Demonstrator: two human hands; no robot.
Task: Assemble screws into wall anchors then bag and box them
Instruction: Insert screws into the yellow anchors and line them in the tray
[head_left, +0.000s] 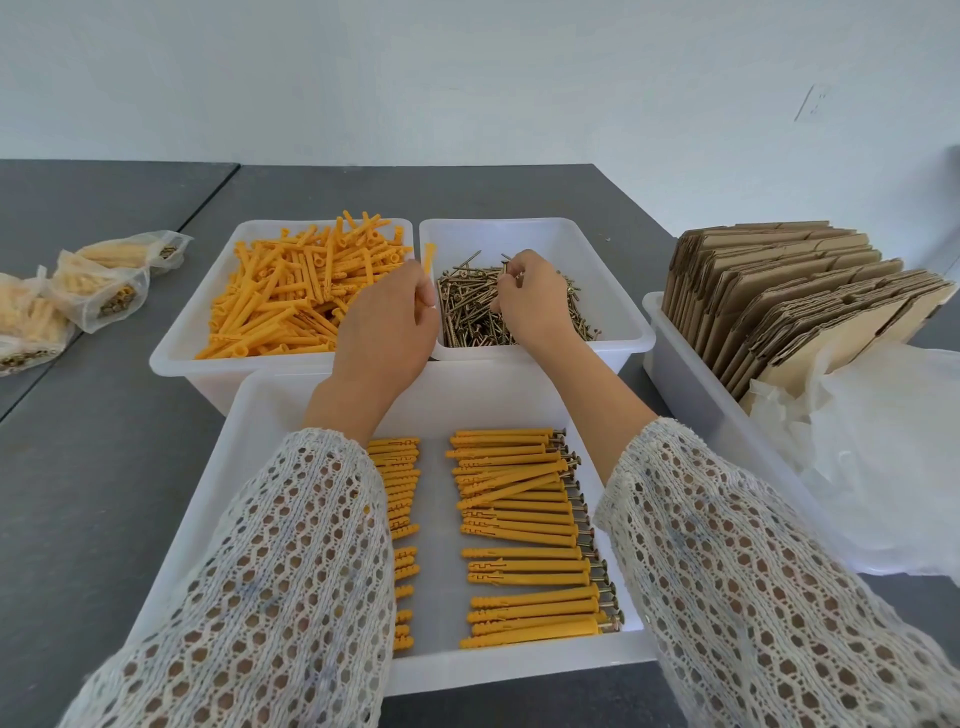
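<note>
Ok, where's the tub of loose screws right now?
In the head view the tub of loose screws sits centre-right at the back, touching the anchor tub on its left, behind the tray of assembled anchors. The right hand reaches into it.

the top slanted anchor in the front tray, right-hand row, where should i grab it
Pinch the slanted anchor mid-shaft, coming straight down from above. It lies tilted across the neighbouring assembled anchors, riding on top, so its round sides are exposed. Avoid the right end, where the screw head sits close to others near the tray wall.
</note>
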